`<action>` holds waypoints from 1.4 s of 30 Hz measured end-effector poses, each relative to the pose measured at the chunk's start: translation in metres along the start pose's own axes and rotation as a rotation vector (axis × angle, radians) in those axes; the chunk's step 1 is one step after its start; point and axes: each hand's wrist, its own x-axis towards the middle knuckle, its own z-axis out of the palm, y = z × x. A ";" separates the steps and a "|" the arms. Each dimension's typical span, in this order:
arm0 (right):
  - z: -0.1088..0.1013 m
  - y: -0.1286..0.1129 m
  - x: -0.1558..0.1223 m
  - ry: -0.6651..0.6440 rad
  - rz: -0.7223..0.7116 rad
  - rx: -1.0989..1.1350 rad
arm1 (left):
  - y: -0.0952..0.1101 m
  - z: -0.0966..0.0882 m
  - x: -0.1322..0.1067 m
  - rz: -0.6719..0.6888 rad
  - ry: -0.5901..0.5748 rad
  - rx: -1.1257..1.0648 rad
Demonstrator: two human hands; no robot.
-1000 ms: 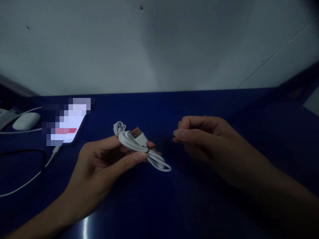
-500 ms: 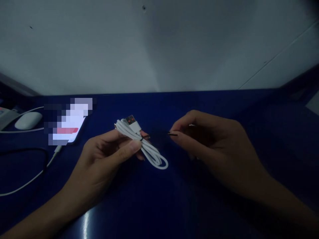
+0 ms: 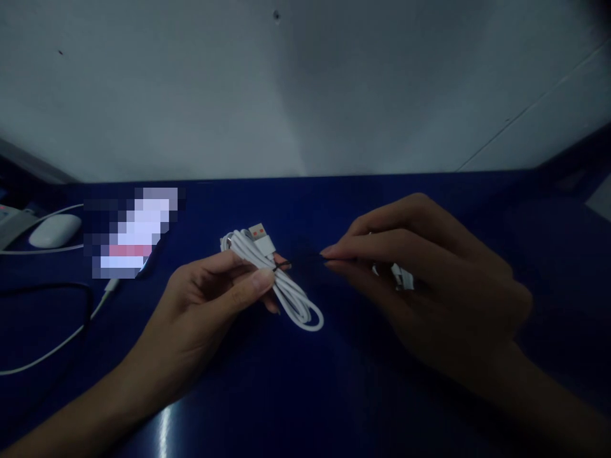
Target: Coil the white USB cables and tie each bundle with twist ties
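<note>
Gripping the coiled white cable [image 3: 292,298] just left of centre in the frame, your left hand [image 3: 198,305] has its thumb clamped on the near side of the bundle and its other fingers behind. The black tie [image 3: 282,264] crosses the coils right beside that thumb tip, with a short dark end poking out to the right. Your right hand [image 3: 443,286], right of centre, has thumb and index finger pinched together, on what looks like another stretch of the tie; against the dark blue tabletop [image 3: 286,388] its full run is hard to follow.

To work the tie well, press your left thumb beside the crossing, not over it, so the coils stay flat. Draw lightly and level with the right fingers; a hard tug could skew the loops. Mind the USB plug [image 3: 258,238] sticking out above the coils, which could snag. A whitish thing [image 3: 403,278] shows through the gap in your right hand; you cannot tell whether it is held, so open those fingers carefully.
</note>
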 end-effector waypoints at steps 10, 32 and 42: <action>-0.002 -0.008 0.002 -0.080 0.152 0.146 | 0.003 -0.001 -0.004 -0.029 -0.042 0.125; -0.005 -0.008 0.014 -0.371 1.090 1.024 | 0.000 -0.004 -0.010 0.239 -0.025 0.308; -0.001 -0.007 0.001 -0.445 1.264 1.364 | -0.002 -0.001 -0.012 0.343 0.137 0.346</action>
